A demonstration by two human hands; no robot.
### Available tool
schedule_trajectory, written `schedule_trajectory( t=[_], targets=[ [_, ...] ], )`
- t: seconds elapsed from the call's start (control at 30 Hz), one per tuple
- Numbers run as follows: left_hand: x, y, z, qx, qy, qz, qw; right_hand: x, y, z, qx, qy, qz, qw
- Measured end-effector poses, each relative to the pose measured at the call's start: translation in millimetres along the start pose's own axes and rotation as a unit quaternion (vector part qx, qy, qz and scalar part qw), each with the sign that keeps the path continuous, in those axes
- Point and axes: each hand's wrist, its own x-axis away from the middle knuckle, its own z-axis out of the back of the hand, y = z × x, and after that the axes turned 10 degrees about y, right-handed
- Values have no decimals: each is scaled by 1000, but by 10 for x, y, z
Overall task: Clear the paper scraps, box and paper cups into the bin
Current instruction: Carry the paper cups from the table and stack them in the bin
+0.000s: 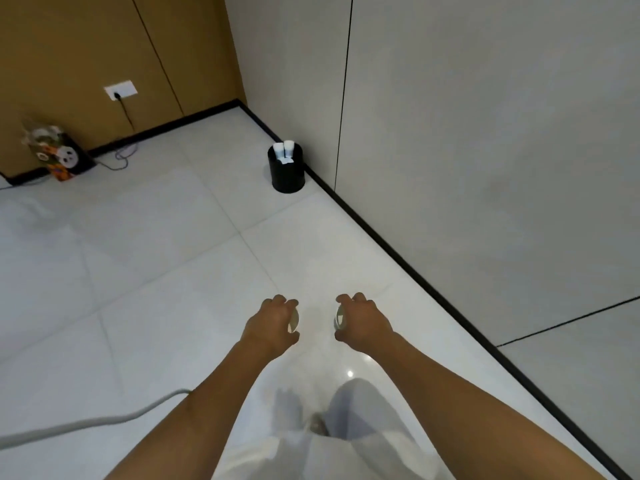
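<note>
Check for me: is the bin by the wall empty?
No, white paper cups already stick up out of the black bin.

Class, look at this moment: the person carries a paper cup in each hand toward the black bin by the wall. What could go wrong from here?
1. The bin already holds white cups standing above its rim, so new ones may not drop in and could tip out.
2. The grey cable lies on the floor near the person's feet; it might trip them.
3. The left hand and right hand each grip a cup; squeezing may crush it.
</note>
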Motion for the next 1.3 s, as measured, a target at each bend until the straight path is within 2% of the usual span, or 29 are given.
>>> schedule_trajectory(
  t=[0.17, 0.37, 0.53, 0.8, 1.03, 1.17, 1.3],
  targets=[
    [-1218, -34, 171, 8, -1, -2, 1000, -1184, 89, 311, 12, -33, 5, 999],
    [-2857, -33, 568, 32, 29, 31, 999, -2870, 196, 916, 38, -28, 15, 999],
    [-3886, -40, 904, 47, 40, 54, 997, -4030, 89, 1427, 56, -56, 17, 997],
    [-5337, -455, 1281, 42, 9, 86, 995, -5613, -342, 1751, 67, -96, 47, 992],
    [-6976, -1131, 1741, 57, 25, 105, 992, -7374, -962, 1958, 67, -98, 40, 992],
    [-7804, -1449, 2089, 63, 43, 111, 991, -8224, -1300, 2151, 61, -82, 90, 991],
    [-8338, -1594, 2320, 61, 41, 120, 990, -8746, -1467, 2270, 27, -86, 42, 995]
  ],
)
